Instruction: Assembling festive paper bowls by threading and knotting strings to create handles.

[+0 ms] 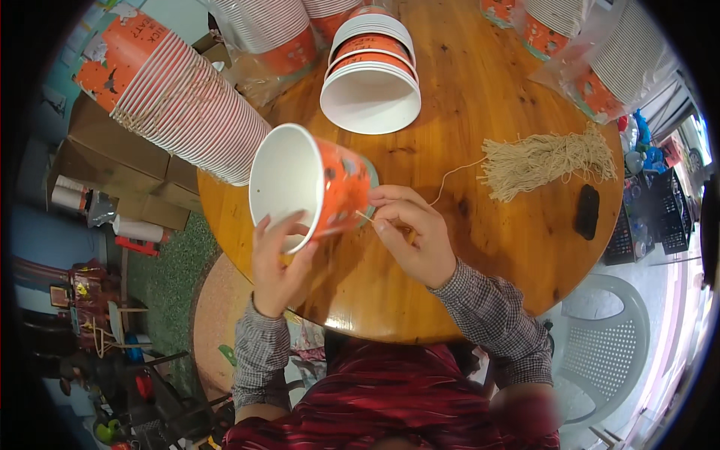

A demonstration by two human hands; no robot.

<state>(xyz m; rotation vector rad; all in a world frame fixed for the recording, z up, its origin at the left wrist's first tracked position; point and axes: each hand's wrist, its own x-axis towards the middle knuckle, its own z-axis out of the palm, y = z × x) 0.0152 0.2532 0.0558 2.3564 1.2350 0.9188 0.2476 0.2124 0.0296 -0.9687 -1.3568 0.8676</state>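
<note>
My left hand (276, 259) grips the rim of an orange paper cup (311, 184) with a white inside, tilted on its side with the mouth facing left. My right hand (409, 232) pinches a thin beige string (450, 178) against the cup's outer wall. The string trails right toward a bundle of beige strings (544, 161) lying on the round wooden table (480, 255).
A long stack of nested orange cups (176, 94) lies at the upper left. A shorter stack (371, 71) lies on its side at the top centre, its open mouth toward me. Bagged cups (600, 67) sit top right. A dark object (587, 211) rests by the right edge. A white plastic chair (607, 337) stands lower right.
</note>
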